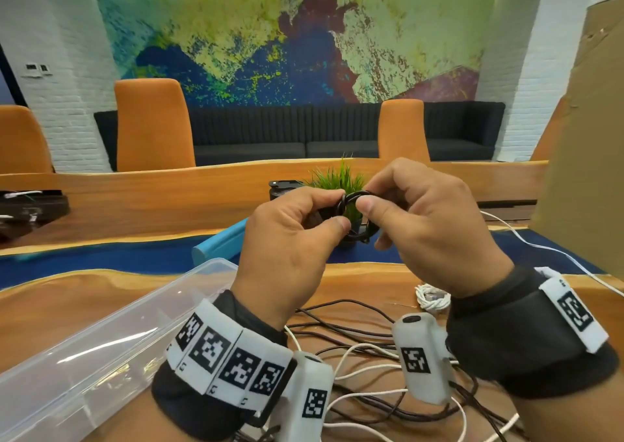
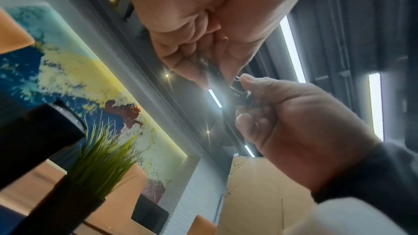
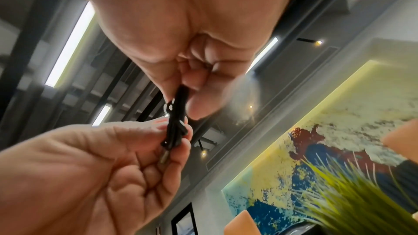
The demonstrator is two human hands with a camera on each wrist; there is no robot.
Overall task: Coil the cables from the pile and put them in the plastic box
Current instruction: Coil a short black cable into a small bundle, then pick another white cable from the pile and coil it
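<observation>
Both hands are raised above the wooden table (image 1: 50, 313) and pinch one small black coiled cable (image 1: 351, 201) between them. My left hand (image 1: 337, 209) holds the coil between thumb and forefinger on its left side. My right hand (image 1: 368, 198) pinches its right side. In the right wrist view the black cable (image 3: 176, 124) hangs as a tight bundle with a metal plug end by the left fingers (image 3: 176, 149). The clear plastic box (image 1: 84, 357) lies open at the lower left. A loose pile of dark and white cables (image 1: 364, 340) spreads on the table under my wrists.
A small white coiled cable (image 1: 434, 298) lies by my right wrist. A potted green plant (image 1: 337, 178) and a blue tube (image 1: 219, 242) sit behind the hands. A tall cardboard sheet (image 1: 587, 137) stands at the right. A white lead (image 1: 540, 249) runs off right.
</observation>
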